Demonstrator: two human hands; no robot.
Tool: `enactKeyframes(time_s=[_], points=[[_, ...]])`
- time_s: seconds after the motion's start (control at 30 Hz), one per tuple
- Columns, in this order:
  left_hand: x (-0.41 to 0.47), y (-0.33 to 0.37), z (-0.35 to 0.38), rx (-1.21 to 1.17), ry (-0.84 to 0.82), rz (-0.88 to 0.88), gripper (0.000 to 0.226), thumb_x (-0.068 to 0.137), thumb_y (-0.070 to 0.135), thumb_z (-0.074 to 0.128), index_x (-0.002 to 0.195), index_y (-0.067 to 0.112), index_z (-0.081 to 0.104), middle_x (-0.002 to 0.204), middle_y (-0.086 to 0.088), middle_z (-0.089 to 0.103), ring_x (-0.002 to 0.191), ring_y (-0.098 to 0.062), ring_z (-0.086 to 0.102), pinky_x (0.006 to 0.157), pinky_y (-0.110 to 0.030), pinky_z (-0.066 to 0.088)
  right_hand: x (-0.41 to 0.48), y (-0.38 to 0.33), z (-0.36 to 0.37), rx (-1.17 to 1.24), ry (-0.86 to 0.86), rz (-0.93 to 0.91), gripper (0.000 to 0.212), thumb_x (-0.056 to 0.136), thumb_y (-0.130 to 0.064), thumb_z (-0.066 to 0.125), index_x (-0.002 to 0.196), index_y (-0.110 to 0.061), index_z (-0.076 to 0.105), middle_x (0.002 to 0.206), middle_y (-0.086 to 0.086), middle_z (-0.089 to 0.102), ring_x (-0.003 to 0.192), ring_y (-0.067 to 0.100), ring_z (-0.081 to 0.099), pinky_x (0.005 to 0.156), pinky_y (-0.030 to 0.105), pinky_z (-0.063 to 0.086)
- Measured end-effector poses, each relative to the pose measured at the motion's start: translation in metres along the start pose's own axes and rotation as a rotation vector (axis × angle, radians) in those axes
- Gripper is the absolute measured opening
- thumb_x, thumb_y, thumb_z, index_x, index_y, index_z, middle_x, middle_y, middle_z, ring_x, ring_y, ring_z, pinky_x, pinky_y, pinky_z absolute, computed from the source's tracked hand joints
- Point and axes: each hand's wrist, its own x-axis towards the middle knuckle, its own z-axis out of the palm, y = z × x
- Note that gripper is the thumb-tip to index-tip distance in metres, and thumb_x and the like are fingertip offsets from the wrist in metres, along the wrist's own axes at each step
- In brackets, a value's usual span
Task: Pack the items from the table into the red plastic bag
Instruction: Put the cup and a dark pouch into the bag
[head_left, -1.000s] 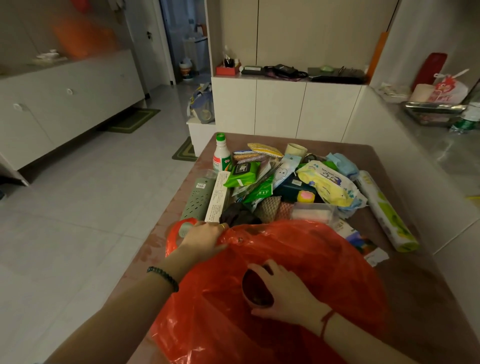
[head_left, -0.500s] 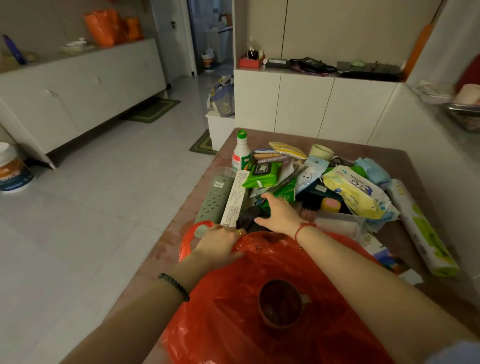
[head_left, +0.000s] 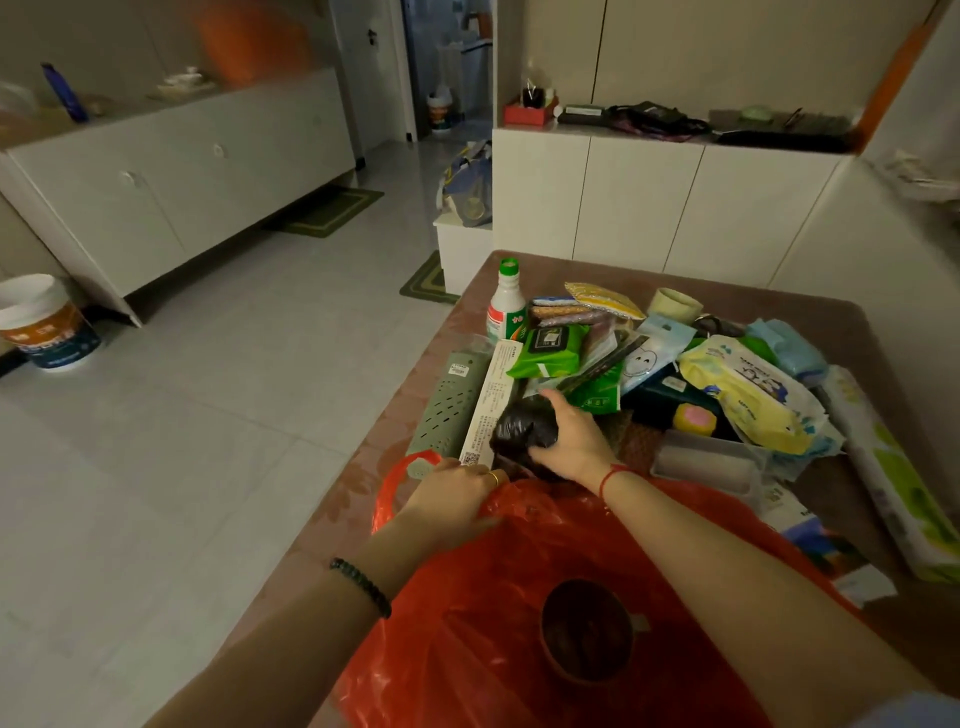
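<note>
At the six o'clock edge of a brown table (head_left: 358, 473), the red plastic bag (head_left: 467, 649) lies with its mouth toward twelve o'clock; a brown cup (head_left: 587, 631) shows through the film, the only item visible inside. The left hand (head_left: 452, 499) grips the bag's rim at eleven o'clock, fingers curled on the plastic; the right hand (head_left: 569, 441), just past the mouth at twelve o'clock, wraps its fingers round a crumpled black plastic bundle (head_left: 524, 428), not yet in the bag. Packing looks barely begun; from twelve to three o'clock the pile waits: a green-capped bottle (head_left: 506, 306), a green perforated case (head_left: 447, 400), a long white box (head_left: 491, 400), a green wipes pack (head_left: 550, 351), a yellow wipes pack (head_left: 748, 400), and a printed roll (head_left: 893, 478) at three o'clock.
</note>
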Motion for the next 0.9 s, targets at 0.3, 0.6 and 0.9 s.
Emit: enactKeyframes(time_s=[0.3,0.6,0.9], points=[[0.007,0.001,-0.006,-0.027,-0.062,-0.037,0.03,0.096,0.018,0.042,0.12,0.005,0.054,0.126,-0.012,0.057,0.118,-0.025,0.051,0.087,-0.024,0.035,-0.106,-0.023,-0.087,0.39,-0.229,-0.523,0.065,0.067,-0.024,0.079,0.125,-0.028,0.05,0.122,-0.008,0.058,0.116,0.001,0.052,0.101,0.021,0.042],[0.0,-0.004,-0.021,-0.052,0.061,-0.068,0.038,0.09,0.037,0.047,0.122,0.018,0.052,0.119,-0.007,0.062,0.111,-0.028,0.057,0.087,-0.036,0.044,-0.131,-0.02,-0.02,-0.104,-0.238,-0.713,0.056,0.076,-0.001,0.064,0.128,-0.017,0.053,0.132,0.006,0.053,0.134,0.018,0.034,0.112,0.019,0.016],[0.0,-0.016,-0.016,-0.137,0.014,-0.088,0.03,0.088,0.034,0.05,0.114,0.02,0.054,0.116,-0.004,0.063,0.106,-0.022,0.058,0.082,-0.033,0.044,-0.117,-0.022,-0.01,-0.115,-0.32,-0.584,0.03,0.089,-0.009,0.049,0.113,-0.019,0.065,0.12,-0.002,0.065,0.112,0.011,0.056,0.102,0.025,0.04]])
